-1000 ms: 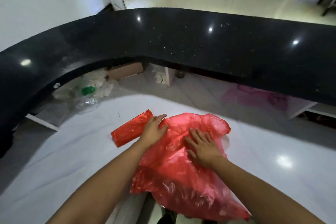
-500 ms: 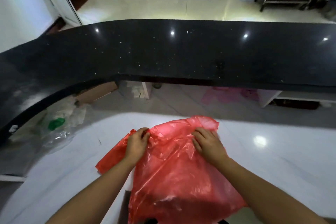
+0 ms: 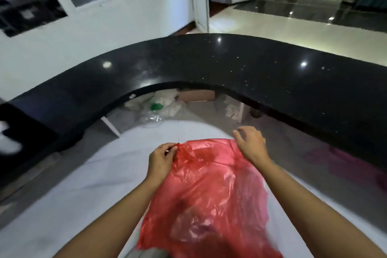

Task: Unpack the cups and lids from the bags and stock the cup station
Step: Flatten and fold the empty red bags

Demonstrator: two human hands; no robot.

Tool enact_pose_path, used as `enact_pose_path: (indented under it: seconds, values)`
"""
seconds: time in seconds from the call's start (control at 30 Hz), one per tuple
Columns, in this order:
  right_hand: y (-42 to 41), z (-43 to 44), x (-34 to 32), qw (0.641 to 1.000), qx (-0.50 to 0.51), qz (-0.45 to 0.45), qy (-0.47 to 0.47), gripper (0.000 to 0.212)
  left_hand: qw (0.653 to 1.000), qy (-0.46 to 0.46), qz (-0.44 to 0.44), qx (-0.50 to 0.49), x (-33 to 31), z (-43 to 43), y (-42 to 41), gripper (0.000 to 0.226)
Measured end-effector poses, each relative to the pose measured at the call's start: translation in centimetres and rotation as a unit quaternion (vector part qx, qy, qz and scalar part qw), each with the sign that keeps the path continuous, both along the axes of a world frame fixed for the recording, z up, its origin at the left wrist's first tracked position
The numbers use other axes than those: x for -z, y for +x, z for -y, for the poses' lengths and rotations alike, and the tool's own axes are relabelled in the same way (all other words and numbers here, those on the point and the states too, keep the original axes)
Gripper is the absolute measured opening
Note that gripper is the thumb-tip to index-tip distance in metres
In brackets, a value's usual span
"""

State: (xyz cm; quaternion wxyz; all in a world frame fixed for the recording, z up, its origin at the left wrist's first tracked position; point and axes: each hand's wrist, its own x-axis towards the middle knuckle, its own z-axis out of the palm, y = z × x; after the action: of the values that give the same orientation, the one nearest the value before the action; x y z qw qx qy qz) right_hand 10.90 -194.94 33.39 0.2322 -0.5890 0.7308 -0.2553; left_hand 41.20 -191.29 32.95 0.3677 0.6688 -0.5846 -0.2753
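Left hand: the left hand (image 3: 162,160) pinched the bunched far-left edge of the red bag (image 3: 209,195) between thumb and fingers.
Right hand: the right hand (image 3: 252,144) sat over the bag's far-right corner, its fingers loosely spread and slightly bent, gripping nothing. Whether it touched the plastic could not be told.
Red bag: it lay crumpled on the white counter (image 3: 83,178) between the two forearms, running from the hands to the near edge. Its contents could not be made out through the plastic.
Black ledge: the glossy black ledge (image 3: 209,63) curved round the far side of the white counter.
Below the ledge: a cardboard box (image 3: 196,95) lay far back, with clear plastic wrapping (image 3: 150,118) and a green item (image 3: 156,106) to its left among white bags.
Far left: a white wall (image 3: 83,33) with windows.
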Motion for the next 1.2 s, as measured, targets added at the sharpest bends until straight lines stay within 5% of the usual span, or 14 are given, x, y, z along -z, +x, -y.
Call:
enact_pose_path:
  seconds: [0.13,0.2,0.4,0.53,0.63,0.73,0.87,1.0,1.1,1.2]
  values:
    - [2.0,-0.5,0.0,0.987,-0.099,0.108,0.065,0.034,0.992,0.007,-0.03,-0.121,-0.5,-4.8,6.7,0.01]
    - [4.0,-1.2,-0.2,0.949,-0.161,0.245,0.112,0.022,0.983,0.017,-0.051,-0.177,-0.4,-7.3,9.7,0.01]
    - [12.0,-1.1,1.4,0.852,-0.233,0.386,0.267,0.031,0.956,0.037,-0.086,-0.278,0.7,-13.3,16.6,0.01]
    - [17.2,-1.0,1.2,0.843,-0.261,0.341,0.324,0.02,0.935,0.061,-0.099,-0.334,1.6,-15.9,22.0,0.012]
    - [19.4,-0.5,0.8,0.908,-0.222,0.256,0.246,0.023,0.905,0.068,-0.139,-0.397,2.2,-17.4,26.3,0.016]
    - [20.3,0.5,1.6,0.958,-0.257,0.074,0.102,0.024,0.881,0.07,-0.181,-0.431,2.4,-17.8,28.8,0.01]
    - [21.7,0.9,2.5,0.957,-0.264,-0.076,0.095,0.027,0.899,0.077,-0.17,-0.396,2.6,-16.4,29.6,0.021]
    - [24.8,0.7,-0.9,0.917,-0.255,-0.307,0.019,0.046,0.933,0.061,-0.112,-0.338,0.7,-13.7,28.2,0.022]
    - [30.1,-0.1,-4.6,0.916,-0.35,-0.191,-0.045,0.044,0.954,0.035,-0.099,-0.282,-1.2,-11.9,26.6,0.017]
    - [35.7,-1.6,-6.6,0.868,-0.492,-0.06,-0.006,0.053,0.969,0.027,-0.126,-0.211,-2.9,-10.6,25.2,0.008]
